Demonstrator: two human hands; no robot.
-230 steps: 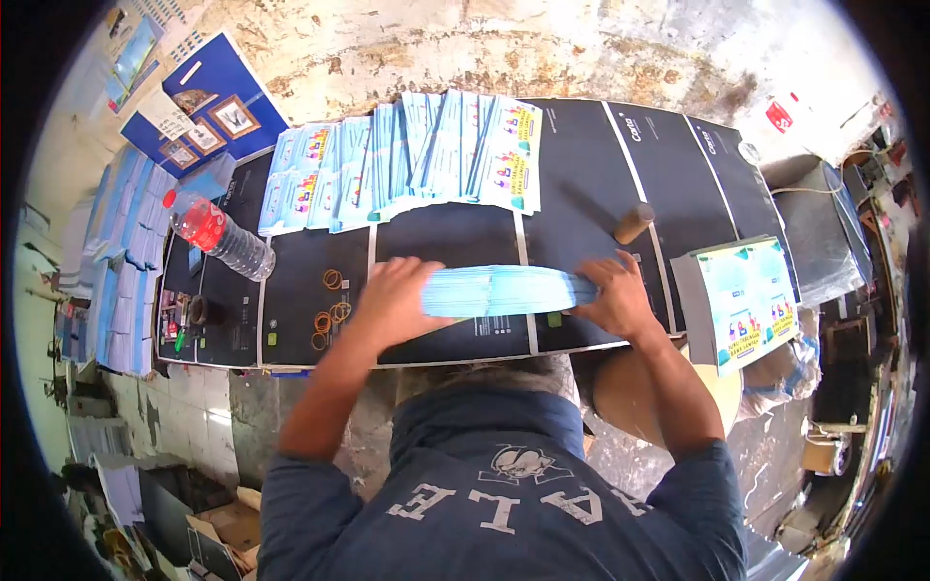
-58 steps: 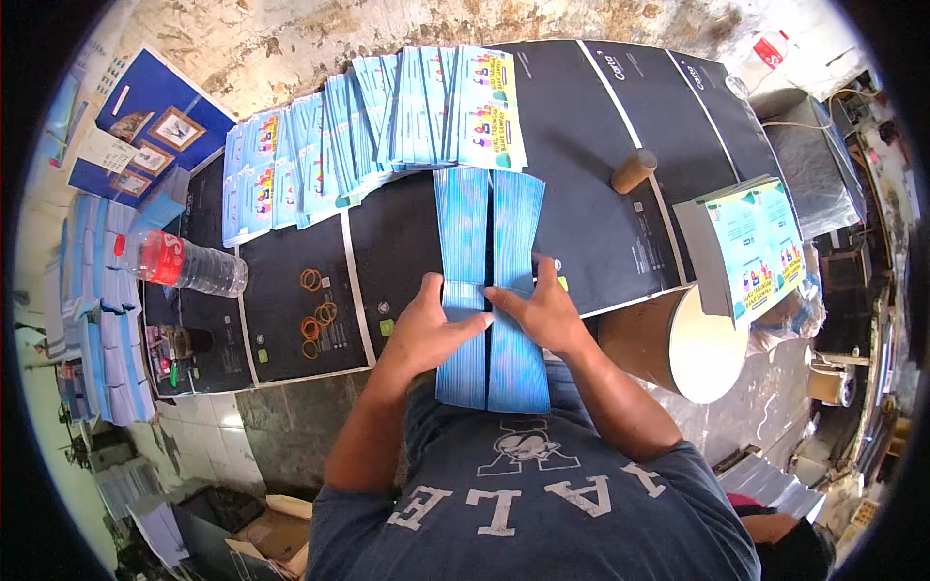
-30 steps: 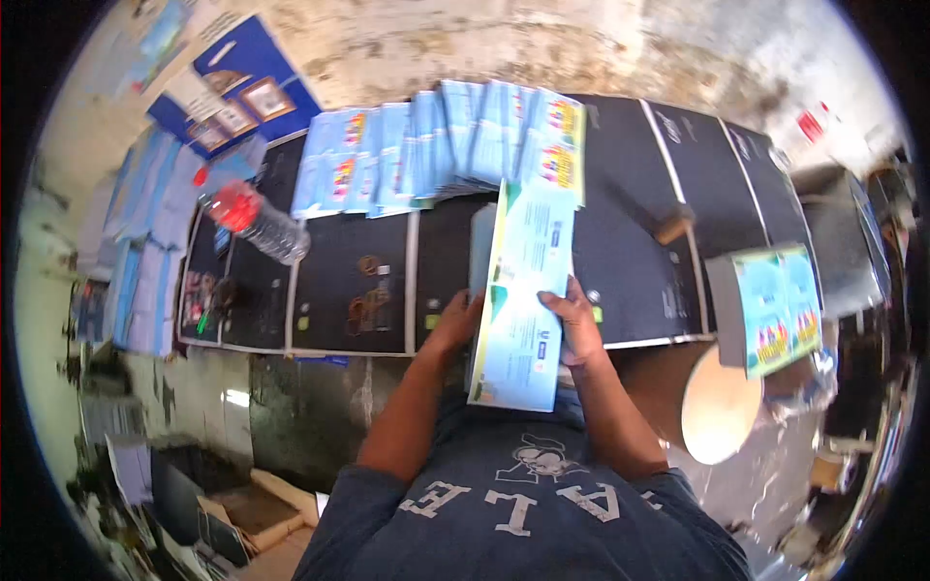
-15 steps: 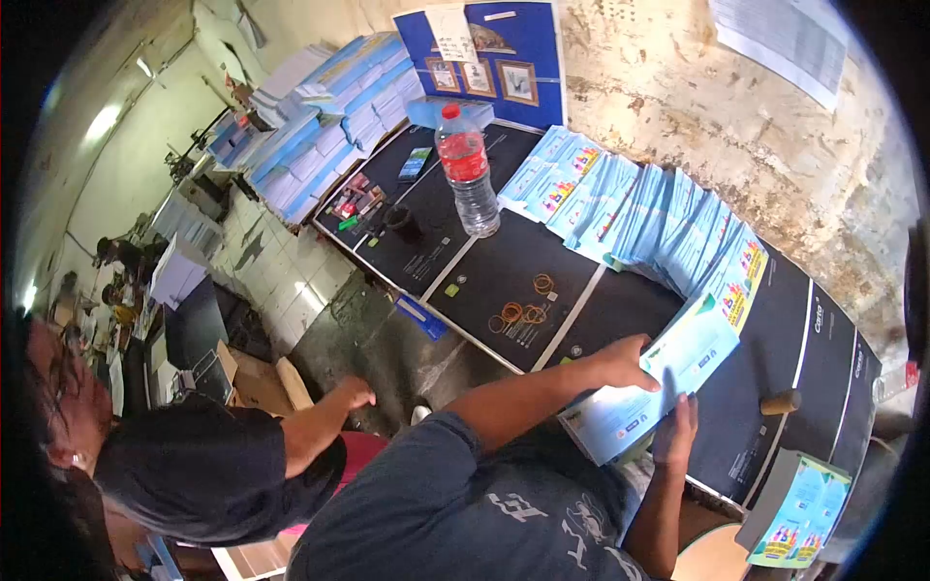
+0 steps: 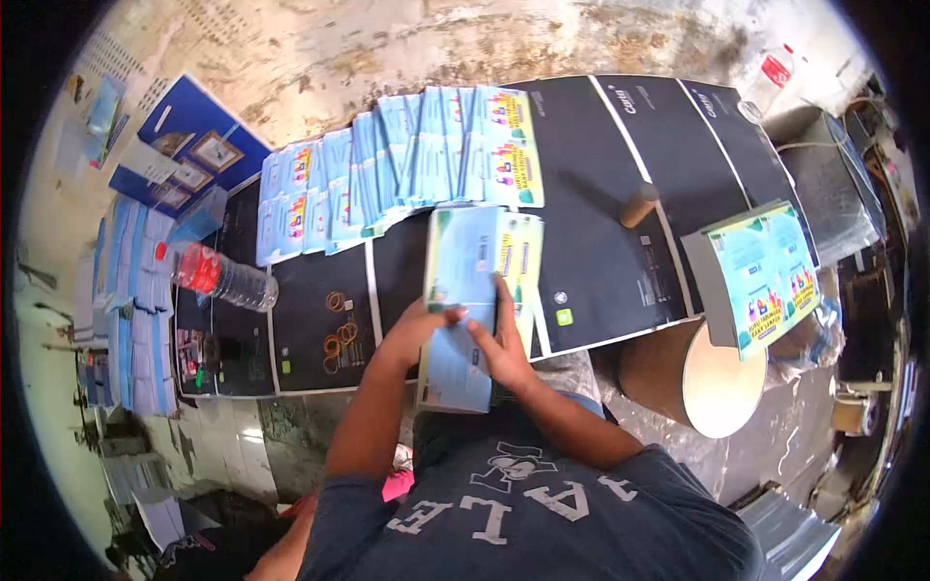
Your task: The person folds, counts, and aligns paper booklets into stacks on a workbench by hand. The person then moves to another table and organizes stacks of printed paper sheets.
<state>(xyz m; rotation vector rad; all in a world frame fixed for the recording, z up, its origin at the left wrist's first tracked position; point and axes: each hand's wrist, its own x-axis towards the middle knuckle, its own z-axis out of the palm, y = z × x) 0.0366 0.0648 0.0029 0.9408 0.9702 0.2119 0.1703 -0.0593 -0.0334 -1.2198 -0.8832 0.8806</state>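
Close to my body, at the table's front edge, I hold light-blue printed booklets (image 5: 463,257), with a yellow-green cover showing along their right side. My left hand (image 5: 412,334) grips them from the left, its thumb lying across the blue cover. On the right edge, my right hand (image 5: 502,349) is closed around them, thumb on top and a finger pointing up along the side. How many booklets are in my hands I cannot tell. Just beyond is a long fanned row of similar booklets (image 5: 392,160), overlapping one another on the black table (image 5: 581,281).
Left of my hands lie rubber bands (image 5: 339,339) and a water bottle (image 5: 218,276) with a red cap. A wooden cylinder (image 5: 639,205) stands to the right. Another booklet stack (image 5: 760,266) sits at the table's right edge, above a round stool (image 5: 722,378). A person's arm (image 5: 286,552) shows lower left.
My view has swung to the right and now faces the table squarely. The booklets are still in both hands, now held upright in front of me. The other person has mostly left the view.
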